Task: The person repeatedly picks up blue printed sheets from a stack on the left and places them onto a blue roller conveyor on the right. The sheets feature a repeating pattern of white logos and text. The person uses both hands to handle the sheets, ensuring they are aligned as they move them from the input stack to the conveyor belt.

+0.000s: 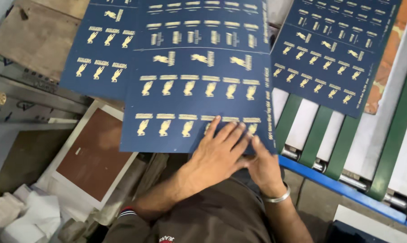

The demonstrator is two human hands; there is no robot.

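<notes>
Nearest the camera, the left hand (217,155) lies flat with fingers spread on the near edge of a navy printed sheet (196,99), pressing rather than gripping. The right hand (264,166), a silver bangle (278,197) on its wrist, touches the sheet's near right corner; its fingers are partly hidden under the left hand, so I cannot tell whether they pinch the edge. The sheet sits in front of the person, its near edge overhanging the lap and its right edge running just beside the belts. It overlaps another navy sheet (100,49) further left. Below left, a brown board in a white border (93,157) lies apart from the hands, with crumpled white paper (28,216) near it. To the right, green conveyor belts (318,135) run over a blue frame (338,186). Further off, a third navy sheet (334,54) rests on the belts, a gap between it and the held one.
</notes>
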